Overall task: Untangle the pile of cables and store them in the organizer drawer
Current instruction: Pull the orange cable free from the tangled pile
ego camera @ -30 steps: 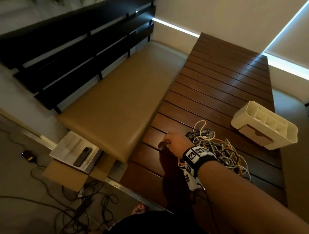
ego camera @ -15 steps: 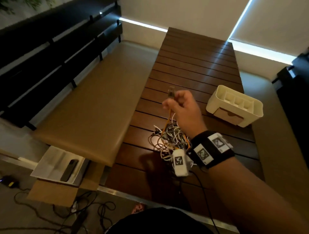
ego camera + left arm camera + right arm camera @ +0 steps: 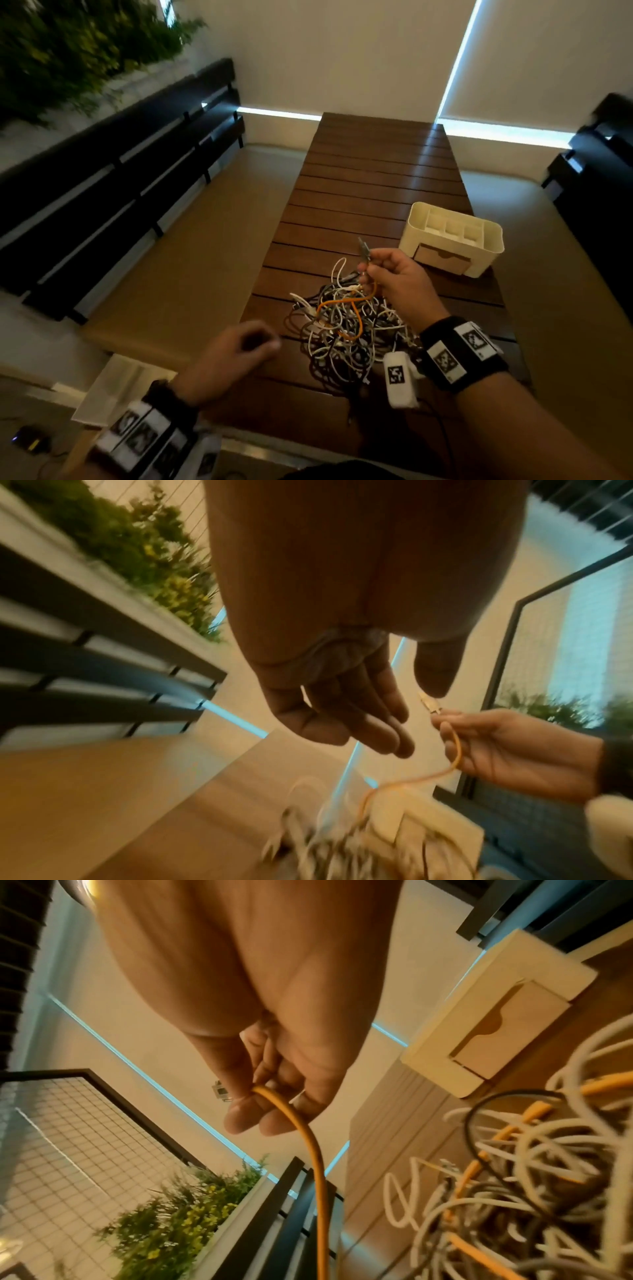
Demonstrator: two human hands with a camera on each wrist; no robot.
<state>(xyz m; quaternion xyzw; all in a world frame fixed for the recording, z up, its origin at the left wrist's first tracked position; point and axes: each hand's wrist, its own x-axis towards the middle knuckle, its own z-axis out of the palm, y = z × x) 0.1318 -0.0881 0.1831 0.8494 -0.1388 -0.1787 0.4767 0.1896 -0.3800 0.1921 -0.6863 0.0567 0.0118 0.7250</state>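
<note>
A tangled pile of white, grey, black and orange cables (image 3: pixel 346 329) lies on the slatted wooden table (image 3: pixel 370 178). My right hand (image 3: pixel 394 277) is raised over the pile and pinches the orange cable (image 3: pixel 308 1139) just below its clear plug (image 3: pixel 363 248); the cable trails down into the tangle. My left hand (image 3: pixel 239 353) hovers at the table's near left edge beside the pile, fingers relaxed and holding nothing (image 3: pixel 359 723). The cream organizer (image 3: pixel 452 240) with its tan drawer (image 3: pixel 442 257) closed stands to the right, behind the pile.
A tan padded bench (image 3: pixel 191 246) with a dark slatted back (image 3: pixel 113 164) runs along the table's left side; another bench (image 3: pixel 548 274) runs along the right. A cardboard box with a white tray (image 3: pixel 113 387) sits on the floor at near left.
The camera view has swung up and right. My right hand picked the orange cable's plug end off the table and lifted it above the pile. My left hand has come into view.
</note>
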